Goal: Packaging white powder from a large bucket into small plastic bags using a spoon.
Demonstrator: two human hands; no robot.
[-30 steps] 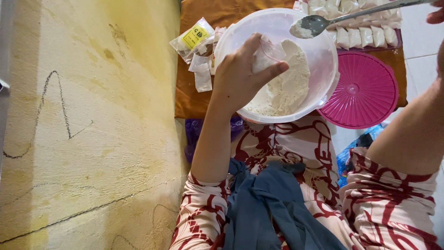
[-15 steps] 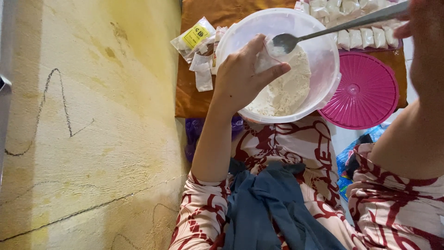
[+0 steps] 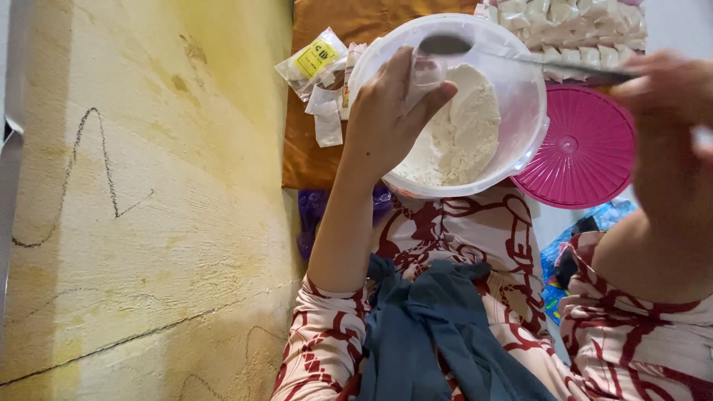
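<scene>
1. Left hand (image 3: 386, 122) fingers pinch a small clear bag (image 3: 425, 72) open above the flour in the white tub (image 3: 520, 111), so spills likely drop back in.
2. Right hand (image 3: 665, 89) fingers clenched on a spoon (image 3: 520, 61), bowl at the bag's mouth.
3. Pink lid (image 3: 583, 148) just right of the tub; filled packets (image 3: 579, 33) behind it, on brown cloth (image 3: 312, 160); yellow wall (image 3: 148, 186) left.

Right hand (image 3: 668, 89): blurred, I cannot make out its grip on the spoon (image 3: 512, 59). Small bag (image 3: 425, 74): mostly hidden behind my left hand (image 3: 386, 119). Far packet rows (image 3: 572, 26): cut by top edge.
</scene>
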